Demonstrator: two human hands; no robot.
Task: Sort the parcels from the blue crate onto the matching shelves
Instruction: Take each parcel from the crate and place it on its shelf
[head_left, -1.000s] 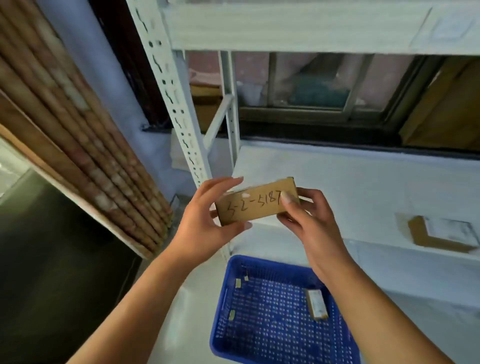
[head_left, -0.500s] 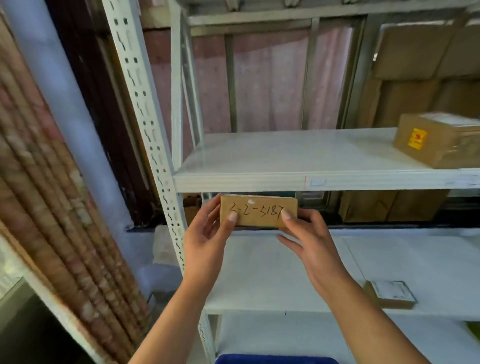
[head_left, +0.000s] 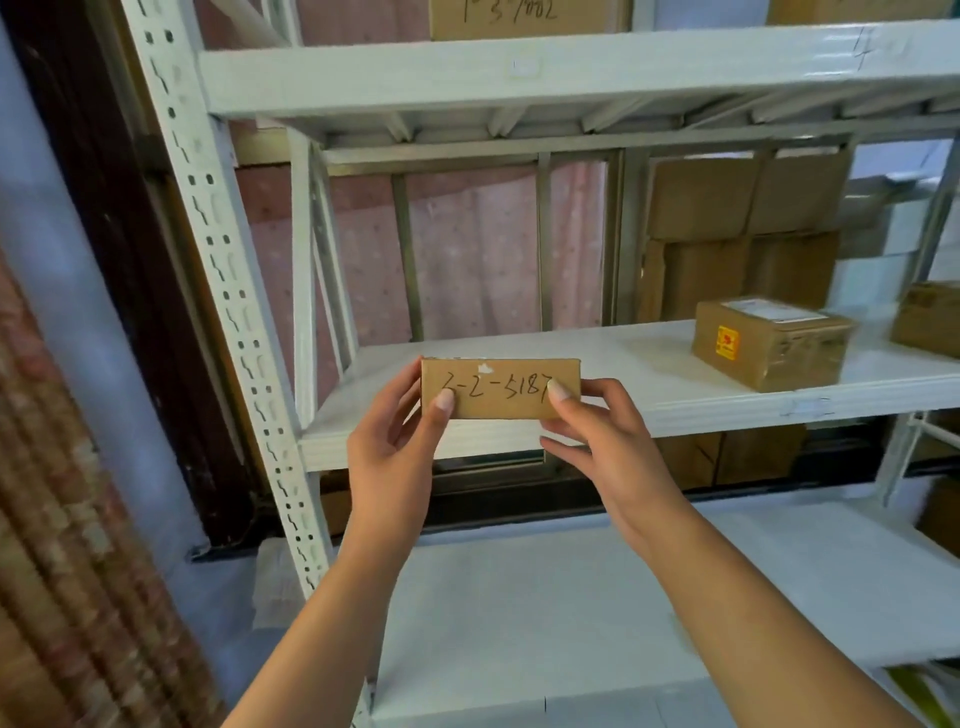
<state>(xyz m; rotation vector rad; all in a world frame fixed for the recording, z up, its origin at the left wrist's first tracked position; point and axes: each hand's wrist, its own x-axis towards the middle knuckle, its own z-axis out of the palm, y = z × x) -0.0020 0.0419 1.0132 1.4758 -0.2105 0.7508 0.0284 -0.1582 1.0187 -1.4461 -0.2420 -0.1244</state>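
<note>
A small flat cardboard parcel (head_left: 501, 388) with a handwritten number on its face is held upright between both hands. My left hand (head_left: 395, 457) grips its left end, thumb on the front. My right hand (head_left: 602, 441) grips its right end the same way. The parcel hangs just in front of the front edge of the middle white shelf (head_left: 519, 348). The blue crate is out of view.
A taped brown box with a yellow sticker (head_left: 771, 343) stands on the middle shelf to the right, another box (head_left: 927, 319) beyond it. The lower shelf (head_left: 545, 597) lies below my arms. A perforated white upright (head_left: 218, 270) rises at left. A box (head_left: 524, 18) sits on the upper shelf.
My view has tilted up from the crate to the shelves. Both hands have raised the parcel from above the crate to the level of the middle shelf's edge.
</note>
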